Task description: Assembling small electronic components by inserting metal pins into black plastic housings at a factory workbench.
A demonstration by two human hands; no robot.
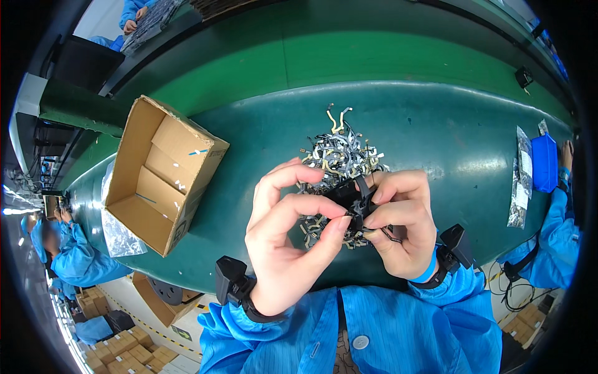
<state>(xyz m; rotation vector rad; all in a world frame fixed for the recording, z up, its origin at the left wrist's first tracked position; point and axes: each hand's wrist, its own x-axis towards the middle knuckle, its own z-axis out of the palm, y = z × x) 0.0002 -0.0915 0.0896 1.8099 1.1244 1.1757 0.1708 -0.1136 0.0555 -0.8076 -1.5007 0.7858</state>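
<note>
A small black plastic part is held between my two hands, over the middle of the green table. My left hand pinches its near left side with thumb and index finger, the other fingers curved above. My right hand grips its right side with closed fingertips, and a short dark cable end shows by the right fingers. Right behind and beneath lies a heap of short cables in black, white and yellow with small connectors. My fingers hide part of the black piece and the heap's near side.
An open cardboard box with small white and blue scraps stands left on the green table. A clear plastic bag lies beside it. A blue bin and silvery packets sit far right. Co-workers sit at both sides.
</note>
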